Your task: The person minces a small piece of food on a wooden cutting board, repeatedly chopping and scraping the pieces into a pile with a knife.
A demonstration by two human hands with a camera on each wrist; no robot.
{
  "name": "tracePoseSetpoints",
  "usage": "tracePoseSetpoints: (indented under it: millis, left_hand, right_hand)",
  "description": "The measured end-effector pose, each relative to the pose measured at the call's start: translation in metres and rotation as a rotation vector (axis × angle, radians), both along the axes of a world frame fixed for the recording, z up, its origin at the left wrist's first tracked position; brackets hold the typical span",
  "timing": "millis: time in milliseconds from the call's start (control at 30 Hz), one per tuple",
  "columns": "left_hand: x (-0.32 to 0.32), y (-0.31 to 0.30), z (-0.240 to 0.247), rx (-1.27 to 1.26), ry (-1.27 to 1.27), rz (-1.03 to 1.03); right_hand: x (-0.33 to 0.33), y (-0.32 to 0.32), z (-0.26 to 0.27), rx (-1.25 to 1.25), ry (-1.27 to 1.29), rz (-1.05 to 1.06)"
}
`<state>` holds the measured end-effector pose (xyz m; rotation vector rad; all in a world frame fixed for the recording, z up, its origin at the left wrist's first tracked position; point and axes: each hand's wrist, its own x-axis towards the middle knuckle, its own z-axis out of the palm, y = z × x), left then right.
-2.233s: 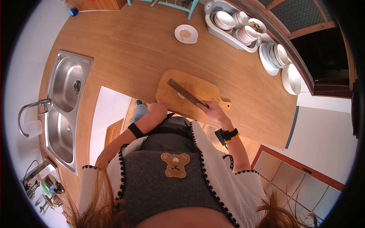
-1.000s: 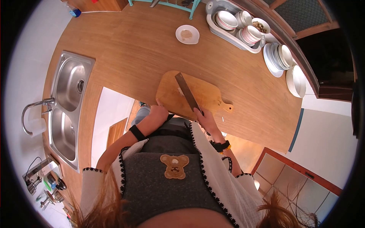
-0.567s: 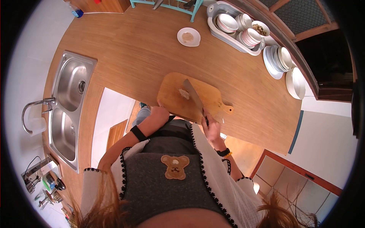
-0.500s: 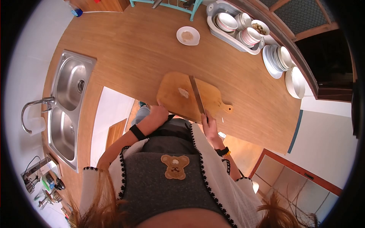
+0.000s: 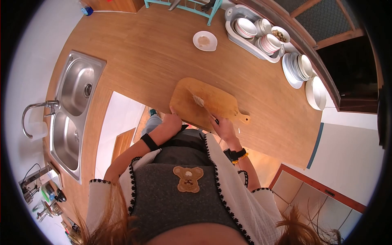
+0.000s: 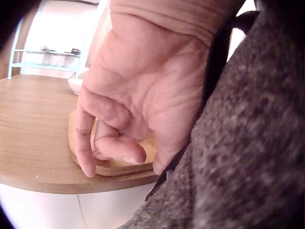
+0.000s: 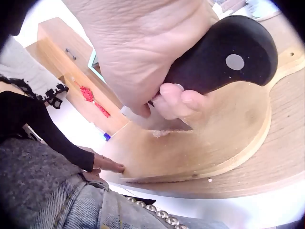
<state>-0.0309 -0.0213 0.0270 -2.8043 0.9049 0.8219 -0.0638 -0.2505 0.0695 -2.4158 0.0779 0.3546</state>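
Observation:
In the head view my right hand [image 5: 225,128] grips a broad-bladed kitchen knife by its black handle. The right wrist view shows the handle [image 7: 209,67] under the palm and the blade [image 7: 157,123] angled down to the wooden cutting board [image 5: 223,100]. A small pile of finely chopped pale food [image 5: 199,101] lies on the board, right at the blade. My left hand [image 5: 171,123] rests at the board's near left edge; in the left wrist view one finger is extended and others are bent. A fingertip [image 7: 120,168] touches the board in the right wrist view.
A white dish [image 5: 205,41] with pale contents stands beyond the board. A grey rack of bowls [image 5: 255,52], stacked plates [image 5: 292,71] and a white basin [image 5: 315,93] line the right side. A double sink [image 5: 77,85] is at left. The board sits near the counter's front edge.
The knife was right of the chopped pile half a second ago; its blade has swung left onto the pile. My left hand stays at the board's edge.

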Motion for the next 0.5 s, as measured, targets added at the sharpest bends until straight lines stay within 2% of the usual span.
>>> tracePoseSetpoints:
  millis: [67, 200, 500]
  left_hand:
    - [-0.003, 0.003, -0.005, 0.005, -0.077, -0.086]
    - [-0.002, 0.002, 0.001, -0.020, -0.009, -0.039]
    - [-0.004, 0.003, -0.005, -0.019, -0.130, -0.042]
  right_hand:
    - [0.002, 0.000, 0.002, 0.039, 0.020, -0.006]
    - [0.003, -0.002, -0.007, 0.026, -0.017, -0.009]
    - [0.009, -0.006, -0.002, 0.037, -0.014, 0.020]
